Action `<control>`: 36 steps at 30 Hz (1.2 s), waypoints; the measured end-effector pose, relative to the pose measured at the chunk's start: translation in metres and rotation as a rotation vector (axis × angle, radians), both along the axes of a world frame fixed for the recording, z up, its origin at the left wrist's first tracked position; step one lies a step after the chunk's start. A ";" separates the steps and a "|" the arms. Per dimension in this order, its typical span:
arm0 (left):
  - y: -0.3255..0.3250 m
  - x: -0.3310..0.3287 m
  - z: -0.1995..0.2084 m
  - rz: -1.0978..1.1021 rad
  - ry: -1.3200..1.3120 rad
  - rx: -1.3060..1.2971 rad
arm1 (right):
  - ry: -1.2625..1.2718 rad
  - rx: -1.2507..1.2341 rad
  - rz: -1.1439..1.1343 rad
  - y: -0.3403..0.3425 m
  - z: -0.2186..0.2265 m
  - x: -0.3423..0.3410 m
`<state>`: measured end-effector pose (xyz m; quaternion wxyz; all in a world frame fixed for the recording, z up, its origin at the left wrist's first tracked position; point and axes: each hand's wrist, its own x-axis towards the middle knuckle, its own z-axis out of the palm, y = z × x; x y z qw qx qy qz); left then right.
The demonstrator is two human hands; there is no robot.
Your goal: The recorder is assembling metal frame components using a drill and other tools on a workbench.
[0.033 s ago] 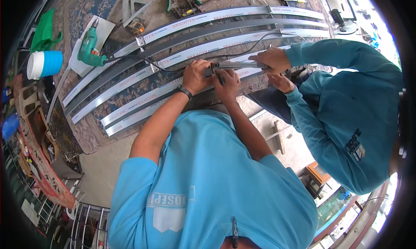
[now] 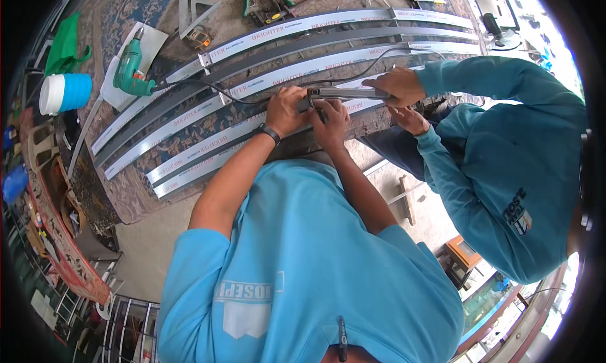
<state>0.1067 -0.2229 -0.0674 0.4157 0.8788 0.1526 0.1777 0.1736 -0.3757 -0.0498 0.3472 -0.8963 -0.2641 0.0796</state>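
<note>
My left hand (image 2: 287,112), with a dark wristband, is closed at the left end of a silver-grey metal bar (image 2: 350,93). Fingers of my right hand (image 2: 331,124) are curled around a small dark, thin tool (image 2: 322,115) just below that end; its kind is unclear. A co-worker's hand (image 2: 399,87) grips the bar's other end, and the co-worker's second hand (image 2: 410,120) is just beneath. Under and beside my hands lie long aluminium profiles (image 2: 189,118) with printed white film. A black cable (image 2: 243,101) passes by my left fingers.
A green corded drill (image 2: 130,69) lies on white sheet material at the left, near a blue-and-white jug (image 2: 65,94). Beyond the profiles are a set square (image 2: 191,16), a tape measure (image 2: 199,38) and green-handled pliers (image 2: 247,2). The co-worker stands close at my right.
The bar's left end appears to have shifted very slightly between my hands. Everything else looks the same.
</note>
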 end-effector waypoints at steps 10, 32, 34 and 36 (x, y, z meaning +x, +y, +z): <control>-0.001 -0.001 -0.014 0.015 0.038 0.060 | 0.070 0.084 0.119 -0.008 -0.010 0.010; 0.014 0.010 -0.048 -0.045 -0.142 0.169 | 0.196 0.042 0.151 -0.006 -0.012 0.019; 0.007 0.018 -0.036 -0.062 -0.165 0.191 | 0.201 -0.007 0.179 -0.014 -0.016 0.027; 0.007 0.016 -0.033 -0.063 -0.081 0.169 | 0.141 0.054 0.178 -0.015 -0.023 0.024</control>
